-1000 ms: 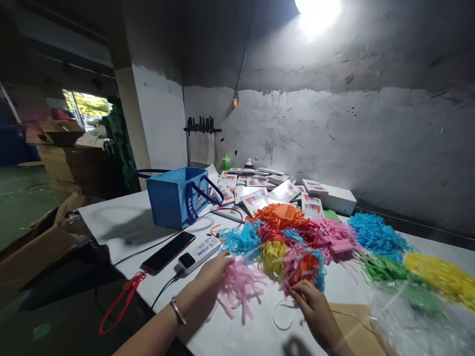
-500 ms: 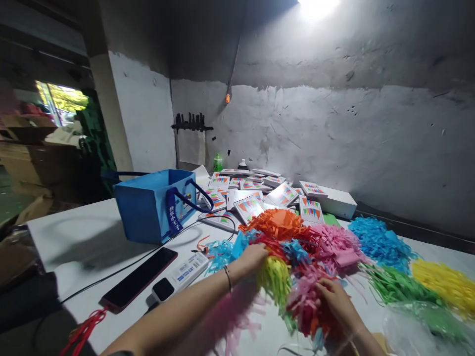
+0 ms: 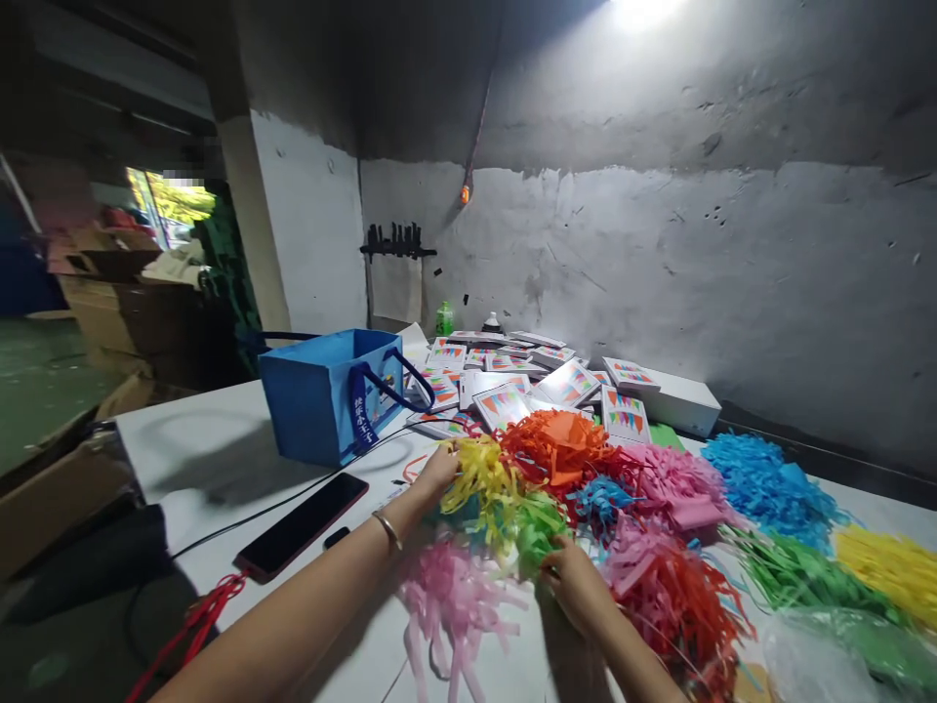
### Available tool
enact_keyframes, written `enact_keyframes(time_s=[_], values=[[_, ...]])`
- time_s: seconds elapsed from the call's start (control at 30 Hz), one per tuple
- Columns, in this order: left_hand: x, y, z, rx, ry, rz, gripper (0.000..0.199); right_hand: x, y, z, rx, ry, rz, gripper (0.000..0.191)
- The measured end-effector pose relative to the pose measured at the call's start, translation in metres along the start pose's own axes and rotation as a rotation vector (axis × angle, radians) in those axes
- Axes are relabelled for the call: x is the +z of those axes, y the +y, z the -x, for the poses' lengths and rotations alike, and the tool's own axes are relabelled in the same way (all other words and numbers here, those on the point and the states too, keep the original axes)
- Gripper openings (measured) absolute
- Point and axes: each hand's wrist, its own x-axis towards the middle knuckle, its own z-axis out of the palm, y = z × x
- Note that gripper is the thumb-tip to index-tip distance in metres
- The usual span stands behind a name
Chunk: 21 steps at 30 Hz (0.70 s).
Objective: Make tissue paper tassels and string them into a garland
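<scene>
My left hand [image 3: 440,469], a bracelet at its wrist, is closed on the upper left of a yellow paper tassel [image 3: 489,480]. My right hand [image 3: 575,578] pinches the lower edge of a green tassel [image 3: 538,527], which hangs beside the yellow one. Below them a pink tassel [image 3: 454,600] spreads over the white table. Orange tassels [image 3: 560,444] lie just behind, with a small blue one [image 3: 601,498] near them. Red and pink tassels [image 3: 677,596] are heaped to the right of my right hand.
A blue bag [image 3: 314,400] stands at the left, a phone [image 3: 302,525] in front of it. Printed boxes [image 3: 505,402] are piled at the back. Blue strips [image 3: 772,488], green strips [image 3: 805,576], yellow strips [image 3: 889,566] and a plastic bag [image 3: 820,649] lie at the right.
My left hand has moved left and up with the yellow tassel. My right hand has left the red and pink tassels and moved left to the green one. The view has shifted slightly left.
</scene>
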Motion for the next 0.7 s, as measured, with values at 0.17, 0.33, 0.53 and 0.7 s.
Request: enact_keyframes(time_s=[0.17,0.33,0.53,0.7], values=[[-0.02,0.024,0.054,0.299,0.159,-0.325,0.035,-0.018,-0.007,0.009,-0.017,0.017,-0.178,0.021],[0.009,0.005,0.147,0.302,-0.277,-0.372,0.032,-0.035,-0.026,0.066,0.109,-0.087,-0.527,0.047],[0.066,-0.026,0.208,-0.198,-0.541,0.103,0.045,-0.025,-0.016,0.117,0.279,-0.095,-0.698,0.067],[0.068,-0.033,0.23,-0.381,-0.444,0.179,0.055,-0.065,-0.001,0.166,0.172,0.384,-0.351,0.043]])
